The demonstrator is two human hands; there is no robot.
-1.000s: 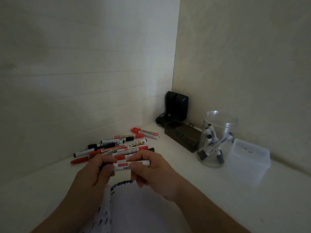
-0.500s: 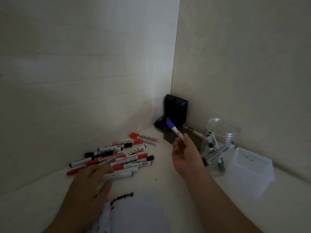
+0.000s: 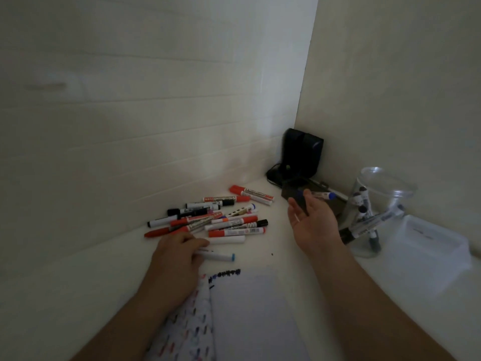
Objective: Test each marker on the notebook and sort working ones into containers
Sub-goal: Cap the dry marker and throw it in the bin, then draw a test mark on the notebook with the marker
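Marker pile [image 3: 216,217] — far left, by wall. Left hand [image 3: 177,259] rests on its near edge. Right hand [image 3: 312,222], palm up, fingers loose — blue marker [image 3: 321,195] at fingertips. Jar [image 3: 374,212], tub [image 3: 429,254] right; notebook [image 3: 255,316] near.

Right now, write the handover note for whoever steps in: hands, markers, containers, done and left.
Left hand: resting on the near edge of the marker pile, fingers on a white marker there; a firm grip cannot be confirmed.
Right hand: palm up and open, a blue-capped marker at its fingertips, over the dark box.
Notebook: open at the near edge, test scribbles along its top.
Round clear jar: already holds several markers.
Square clear tub: contents unclear.
Done: some markers sorted.
Left: place the blue one, then test the pile.
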